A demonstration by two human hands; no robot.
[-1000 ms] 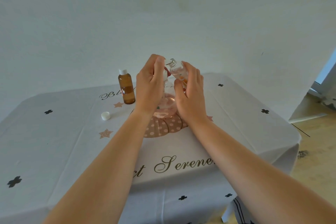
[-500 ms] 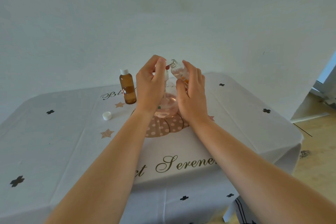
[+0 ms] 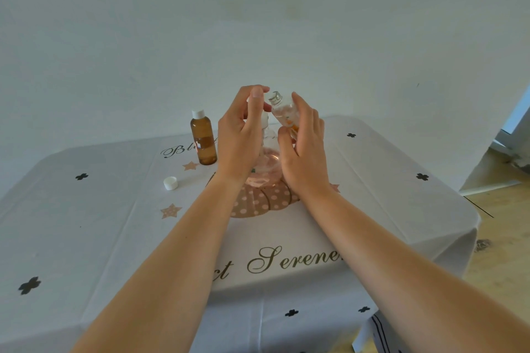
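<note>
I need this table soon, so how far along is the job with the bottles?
Done: a cap lies loose on the cloth. In hand: the right hand tilts the small bottle toward the flask, whose neck the left hand grips; no flow is discernible. Left: probably emptying it and recapping; the amber bottle stands capped.

A: Which parts of the round flask (image 3: 268, 165) were obscured?
B: Neck and flanks, behind the left hand (image 3: 239, 137) and right hand (image 3: 305, 152). The base of the small bottle (image 3: 282, 109) was concealed by the right palm.
</note>
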